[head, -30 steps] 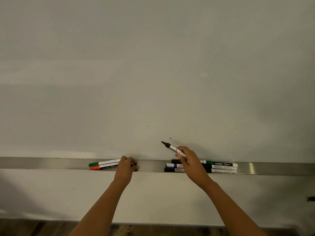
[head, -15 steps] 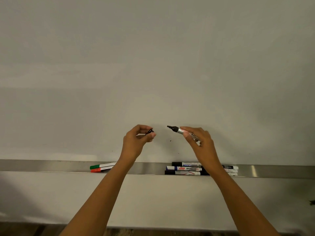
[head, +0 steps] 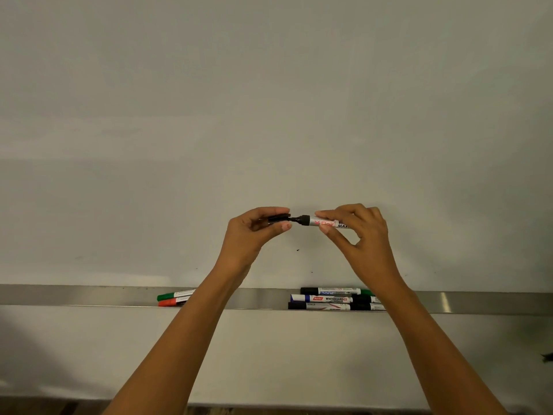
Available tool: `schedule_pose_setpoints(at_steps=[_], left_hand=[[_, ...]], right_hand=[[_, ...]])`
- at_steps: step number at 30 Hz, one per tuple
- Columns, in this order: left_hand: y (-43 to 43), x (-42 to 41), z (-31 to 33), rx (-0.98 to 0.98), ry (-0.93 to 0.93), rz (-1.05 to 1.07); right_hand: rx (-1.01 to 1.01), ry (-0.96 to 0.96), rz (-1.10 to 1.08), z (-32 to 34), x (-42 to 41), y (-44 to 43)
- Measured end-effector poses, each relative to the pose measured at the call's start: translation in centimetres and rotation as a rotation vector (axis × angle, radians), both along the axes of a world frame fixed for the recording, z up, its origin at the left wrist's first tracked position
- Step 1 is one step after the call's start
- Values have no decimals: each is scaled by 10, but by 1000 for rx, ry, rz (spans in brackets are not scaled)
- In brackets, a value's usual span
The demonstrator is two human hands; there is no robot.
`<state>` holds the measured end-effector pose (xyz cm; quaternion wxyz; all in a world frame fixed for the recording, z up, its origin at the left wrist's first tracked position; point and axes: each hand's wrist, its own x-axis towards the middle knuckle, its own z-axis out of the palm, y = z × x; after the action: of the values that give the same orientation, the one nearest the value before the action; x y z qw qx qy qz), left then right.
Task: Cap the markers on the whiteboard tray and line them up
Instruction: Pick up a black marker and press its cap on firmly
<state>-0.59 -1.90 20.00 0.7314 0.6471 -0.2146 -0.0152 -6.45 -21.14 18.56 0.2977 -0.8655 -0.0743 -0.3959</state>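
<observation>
Midair, left hand (head: 254, 232) pinches cap (head: 278, 218); right hand (head: 363, 235) pinches marker (head: 326, 222), tip entering.

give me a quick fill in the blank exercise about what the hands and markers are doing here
1. The left hand holds a black ____ at the marker tip.
2. The marker is held in the ____ hand.
3. On the tray, a green marker lies beside an ____ one.
4. The held marker is ____ the tray.

Missing words: cap; right; orange; above
</observation>
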Motion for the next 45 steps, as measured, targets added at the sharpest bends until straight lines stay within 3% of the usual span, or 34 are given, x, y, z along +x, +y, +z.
schedule_pose_setpoints(at_steps=[6, 12, 19, 29, 34, 40, 42, 45], left_hand=[[-3, -5, 6, 54, -85, 21], [-1, -7, 9, -7, -54, -11], [1, -6, 9, 19, -80, 7], [-8, 0, 5, 97, -106, 35], [-13, 8, -14, 369, -179, 103], [16, 32, -71, 604, -213, 297], [39, 43, -100, 866, -246, 399], [77, 50, -149, 1408, -279, 388]], right_hand=[[-57, -11, -26, 1, 0, 8], [-19, -26, -11, 6, -4, 8], [-148, -72, -72, 10, -8, 12], [-150, 60, -89, 12, -5, 5], [-205, 281, -122, 0, 2, 1], [-31, 397, 24, -37, 7, 2], [-7, 431, 30, -49, 6, -1], [9, 481, 24, -64, 6, -4]])
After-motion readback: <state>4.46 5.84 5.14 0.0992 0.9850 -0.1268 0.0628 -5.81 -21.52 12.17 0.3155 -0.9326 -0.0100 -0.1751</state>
